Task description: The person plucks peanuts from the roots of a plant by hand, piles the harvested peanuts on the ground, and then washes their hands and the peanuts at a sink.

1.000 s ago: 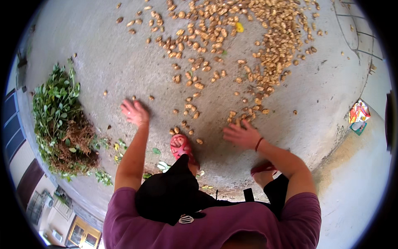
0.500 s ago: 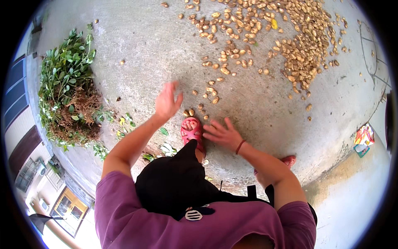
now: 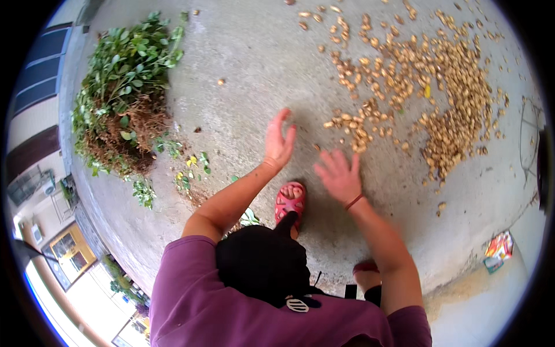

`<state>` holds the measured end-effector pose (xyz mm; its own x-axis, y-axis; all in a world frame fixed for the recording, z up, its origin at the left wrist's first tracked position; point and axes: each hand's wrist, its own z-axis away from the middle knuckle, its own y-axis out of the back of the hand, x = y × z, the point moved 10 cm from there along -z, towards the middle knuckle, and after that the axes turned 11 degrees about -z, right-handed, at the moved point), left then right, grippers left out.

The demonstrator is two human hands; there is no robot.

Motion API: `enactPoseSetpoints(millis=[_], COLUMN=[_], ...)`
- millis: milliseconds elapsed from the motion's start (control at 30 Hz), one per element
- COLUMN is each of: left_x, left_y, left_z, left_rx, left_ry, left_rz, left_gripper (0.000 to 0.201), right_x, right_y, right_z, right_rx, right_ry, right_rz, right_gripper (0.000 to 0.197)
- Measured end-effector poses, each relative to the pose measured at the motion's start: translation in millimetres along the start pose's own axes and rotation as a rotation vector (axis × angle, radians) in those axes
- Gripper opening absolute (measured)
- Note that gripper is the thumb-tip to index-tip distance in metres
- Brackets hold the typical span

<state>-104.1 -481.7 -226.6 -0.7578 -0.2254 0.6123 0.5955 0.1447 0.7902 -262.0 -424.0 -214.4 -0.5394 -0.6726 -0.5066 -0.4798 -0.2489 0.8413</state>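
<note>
Unshelled peanuts (image 3: 462, 87) lie scattered over the concrete, thickest at the far right. My right hand (image 3: 340, 176) has its fingers spread and holds nothing; its fingertips are close to the near edge of a small cluster of peanuts (image 3: 361, 127). Ahead of my foot, my left hand (image 3: 280, 141) is held edge-on, thumb apart from the fingers, with nothing in it. Whether either hand touches the ground I cannot tell.
A heap of uprooted leafy plants (image 3: 124, 92) with brown roots lies at the left. Loose leaves (image 3: 193, 168) are strewn beside it. My foot in a red sandal (image 3: 290, 202) stands between my arms. A colourful packet (image 3: 499, 246) lies by the wall at the right.
Both hands have moved forward and to the right. The near stray peanuts now lie farther forward, gathered with others in a cluster. My view has shifted.
</note>
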Motion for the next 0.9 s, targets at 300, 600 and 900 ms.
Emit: enactPoseSetpoints(millis=[300, 600, 900], left_x=[-194, 72, -21], left_y=[107, -42, 10], left_z=[-89, -162, -194], left_rx=[0.545, 0.003, 0.528], left_ry=[0.505, 0.102, 0.27], left_rz=[-0.354, 0.454, -0.556], left_gripper=[0.044, 0.034, 0.048], right_x=[94, 241, 42], right_y=[19, 197, -6], right_z=[-76, -37, -93], right_rx=[-0.243, 0.314, -0.199], right_ry=[-0.071, -0.641, 0.017], right_rz=[0.253, 0.738, -0.089], right_gripper=[0.029, 0.031, 0.032])
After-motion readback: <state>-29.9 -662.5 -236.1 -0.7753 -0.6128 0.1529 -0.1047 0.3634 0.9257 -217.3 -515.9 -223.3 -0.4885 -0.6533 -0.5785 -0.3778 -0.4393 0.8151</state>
